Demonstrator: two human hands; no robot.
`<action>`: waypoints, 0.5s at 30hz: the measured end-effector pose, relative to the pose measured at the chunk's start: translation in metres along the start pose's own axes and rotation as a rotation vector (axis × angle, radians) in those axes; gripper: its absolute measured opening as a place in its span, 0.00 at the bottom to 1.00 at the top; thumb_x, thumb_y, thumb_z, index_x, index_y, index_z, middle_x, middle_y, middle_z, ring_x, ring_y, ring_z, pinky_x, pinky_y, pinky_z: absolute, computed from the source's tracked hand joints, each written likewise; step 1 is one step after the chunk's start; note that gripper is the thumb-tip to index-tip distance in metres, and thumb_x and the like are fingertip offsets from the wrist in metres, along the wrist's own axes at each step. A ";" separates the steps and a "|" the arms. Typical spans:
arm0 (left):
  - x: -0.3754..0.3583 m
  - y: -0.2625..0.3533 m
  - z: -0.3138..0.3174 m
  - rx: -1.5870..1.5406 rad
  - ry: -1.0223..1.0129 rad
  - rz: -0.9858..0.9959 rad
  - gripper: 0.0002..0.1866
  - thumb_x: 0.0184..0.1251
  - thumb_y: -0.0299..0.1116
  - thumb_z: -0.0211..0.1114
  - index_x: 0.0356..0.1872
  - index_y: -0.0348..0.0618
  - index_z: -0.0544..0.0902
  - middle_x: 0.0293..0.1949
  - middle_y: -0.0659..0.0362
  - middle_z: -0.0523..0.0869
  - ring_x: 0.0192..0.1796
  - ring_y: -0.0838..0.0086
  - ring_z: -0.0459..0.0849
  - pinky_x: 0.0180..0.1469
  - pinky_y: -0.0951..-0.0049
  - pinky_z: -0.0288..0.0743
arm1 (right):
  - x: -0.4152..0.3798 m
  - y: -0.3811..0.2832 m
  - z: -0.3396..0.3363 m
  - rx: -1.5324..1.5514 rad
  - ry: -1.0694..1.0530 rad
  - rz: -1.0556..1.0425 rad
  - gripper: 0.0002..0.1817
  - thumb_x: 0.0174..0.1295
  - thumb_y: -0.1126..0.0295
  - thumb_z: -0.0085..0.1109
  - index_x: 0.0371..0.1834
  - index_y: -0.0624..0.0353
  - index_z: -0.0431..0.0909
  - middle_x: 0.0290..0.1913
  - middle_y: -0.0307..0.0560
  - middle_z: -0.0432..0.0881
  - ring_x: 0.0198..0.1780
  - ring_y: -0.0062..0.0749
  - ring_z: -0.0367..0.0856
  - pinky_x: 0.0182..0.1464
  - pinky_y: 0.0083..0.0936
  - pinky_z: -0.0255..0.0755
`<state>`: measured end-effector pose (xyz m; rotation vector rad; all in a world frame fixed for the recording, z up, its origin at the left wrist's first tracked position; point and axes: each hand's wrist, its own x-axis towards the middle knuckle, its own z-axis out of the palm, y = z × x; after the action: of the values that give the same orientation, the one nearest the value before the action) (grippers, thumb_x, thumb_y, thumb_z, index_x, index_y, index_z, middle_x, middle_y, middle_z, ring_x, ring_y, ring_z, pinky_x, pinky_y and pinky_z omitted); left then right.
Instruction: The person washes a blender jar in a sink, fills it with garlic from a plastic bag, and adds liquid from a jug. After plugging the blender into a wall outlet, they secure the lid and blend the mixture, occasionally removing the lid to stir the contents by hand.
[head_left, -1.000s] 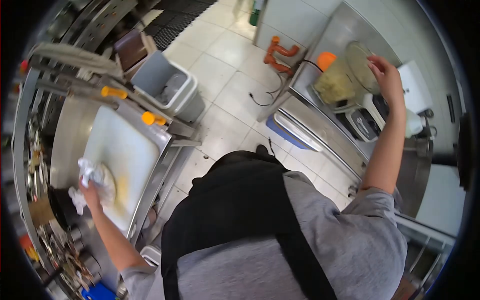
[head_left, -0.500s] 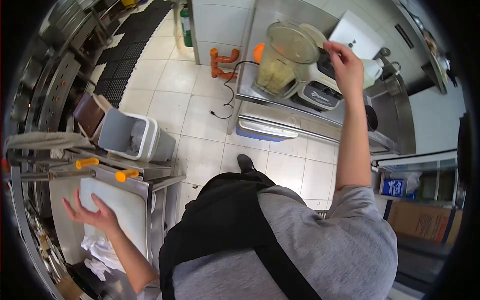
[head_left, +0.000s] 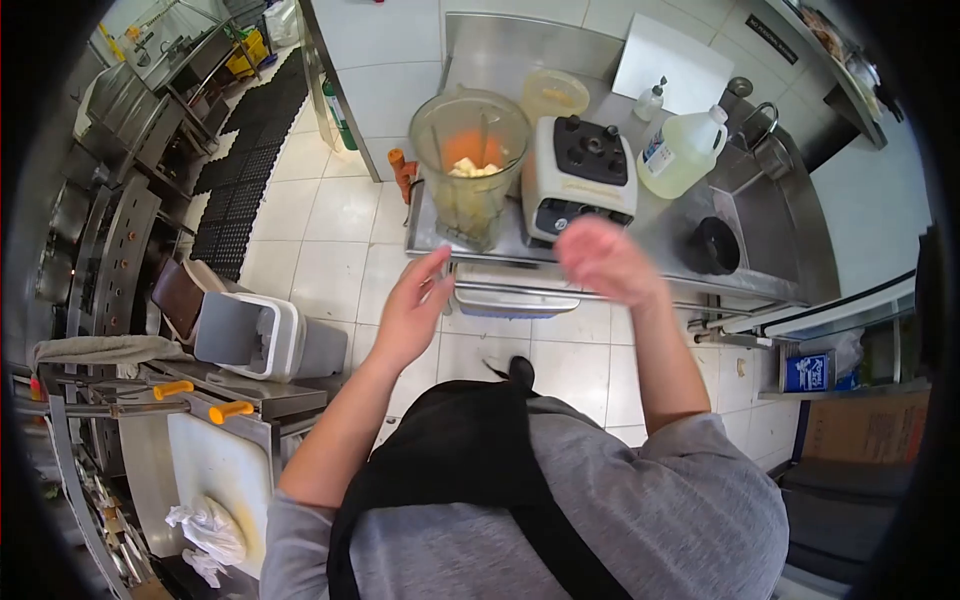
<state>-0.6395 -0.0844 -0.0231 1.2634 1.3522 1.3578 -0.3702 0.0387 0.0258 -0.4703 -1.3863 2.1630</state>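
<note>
A clear blender jar (head_left: 468, 150) with pale chunks of food (head_left: 474, 168) in it stands upright, lidless, at the left end of the steel counter (head_left: 660, 235). My left hand (head_left: 410, 312) is just below and in front of the jar, empty, thumb and fingers apart. To the jar's right sits the white blender base (head_left: 583, 180), its black top pad bare. My right hand (head_left: 604, 262) is in front of the base's control panel, fingers smeared by motion. A clear lid-like piece (head_left: 553, 93) lies behind the jar and base.
Right of the base are a jug of pale liquid (head_left: 684, 152), a pump bottle (head_left: 649, 101), a black cup (head_left: 713, 246) and a sink with a tap (head_left: 765, 115). Behind my left arm are a cutting board (head_left: 213, 455) with a crumpled white cloth (head_left: 210, 530) and a grey bin (head_left: 262, 335).
My right hand has come off the jar's handle and moved down to the front of the base. My left hand has swung from over the cutting board to near the jar, which now stands straight.
</note>
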 end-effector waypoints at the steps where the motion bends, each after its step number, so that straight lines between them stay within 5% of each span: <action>1: 0.024 -0.010 0.023 0.001 0.003 0.001 0.19 0.69 0.31 0.59 0.60 0.40 0.75 0.53 0.54 0.78 0.59 0.68 0.76 0.61 0.71 0.68 | -0.005 0.026 -0.021 0.011 -0.055 0.157 0.22 0.54 0.80 0.63 0.54 0.60 0.74 0.40 0.38 0.78 0.40 0.20 0.76 0.40 0.18 0.74; 4: 0.071 -0.025 0.074 0.092 0.133 -0.086 0.19 0.70 0.36 0.60 0.57 0.38 0.75 0.49 0.53 0.80 0.55 0.70 0.78 0.59 0.72 0.69 | -0.049 0.123 -0.100 -0.251 -0.074 0.514 0.22 0.57 0.75 0.57 0.57 0.56 0.75 0.36 0.36 0.76 0.38 0.17 0.72 0.43 0.19 0.71; 6: 0.088 -0.025 0.094 -0.132 0.318 -0.178 0.17 0.70 0.40 0.61 0.51 0.37 0.77 0.43 0.53 0.83 0.46 0.75 0.80 0.50 0.74 0.73 | -0.105 0.184 -0.152 -1.135 -0.036 0.639 0.18 0.55 0.71 0.58 0.51 0.54 0.79 0.39 0.51 0.84 0.41 0.36 0.81 0.46 0.31 0.75; 7: 0.095 -0.026 0.102 -0.124 0.308 -0.184 0.17 0.70 0.40 0.61 0.51 0.37 0.77 0.43 0.53 0.83 0.46 0.75 0.80 0.50 0.74 0.73 | -0.150 0.223 -0.184 -1.311 -0.019 0.678 0.17 0.55 0.69 0.59 0.50 0.50 0.80 0.45 0.53 0.83 0.48 0.47 0.81 0.50 0.37 0.75; 9: 0.107 -0.024 0.114 -0.138 0.677 0.134 0.17 0.68 0.40 0.63 0.45 0.35 0.77 0.31 0.60 0.81 0.22 0.81 0.69 0.23 0.78 0.64 | -0.256 0.287 -0.256 -1.290 0.033 0.790 0.16 0.53 0.70 0.60 0.47 0.51 0.80 0.46 0.53 0.83 0.48 0.49 0.81 0.51 0.36 0.75; 10: 0.109 -0.019 0.107 -0.125 0.743 -0.009 0.18 0.68 0.41 0.63 0.45 0.35 0.77 0.30 0.61 0.80 0.21 0.81 0.67 0.22 0.78 0.63 | -0.305 0.278 -0.268 -1.279 0.089 0.819 0.16 0.53 0.70 0.61 0.47 0.52 0.80 0.46 0.53 0.83 0.48 0.45 0.82 0.51 0.35 0.75; 11: 0.109 -0.011 0.095 -0.114 0.806 -0.148 0.18 0.68 0.42 0.64 0.46 0.34 0.77 0.29 0.61 0.80 0.21 0.82 0.66 0.22 0.78 0.62 | -0.399 0.365 -0.343 -0.863 0.514 0.955 0.14 0.52 0.70 0.62 0.45 0.51 0.81 0.44 0.51 0.83 0.47 0.41 0.82 0.48 0.33 0.77; 12: 0.107 0.003 0.090 -0.082 0.849 -0.178 0.19 0.68 0.43 0.63 0.46 0.35 0.77 0.28 0.62 0.78 0.23 0.82 0.66 0.24 0.78 0.62 | -0.415 0.291 -0.306 -1.169 0.539 1.088 0.13 0.49 0.69 0.66 0.39 0.50 0.82 0.40 0.49 0.84 0.44 0.36 0.83 0.44 0.31 0.78; 13: 0.102 0.012 0.082 -0.045 0.885 -0.207 0.19 0.68 0.44 0.62 0.46 0.35 0.78 0.27 0.63 0.76 0.25 0.83 0.66 0.26 0.78 0.62 | -0.478 0.308 -0.341 -1.347 0.545 1.197 0.12 0.43 0.68 0.69 0.34 0.48 0.82 0.38 0.47 0.83 0.42 0.36 0.83 0.43 0.31 0.78; 15: 0.088 0.012 0.061 0.099 0.986 -0.014 0.17 0.70 0.44 0.59 0.40 0.37 0.80 0.22 0.68 0.67 0.27 0.82 0.63 0.31 0.78 0.59 | -0.562 0.293 -0.350 -1.202 1.023 1.163 0.13 0.41 0.70 0.70 0.33 0.48 0.82 0.35 0.47 0.84 0.40 0.36 0.83 0.43 0.33 0.78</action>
<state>-0.5921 0.0109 -0.0070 0.6028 2.0719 2.0369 0.2019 -0.1410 -0.3808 -2.8129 -1.6731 0.8075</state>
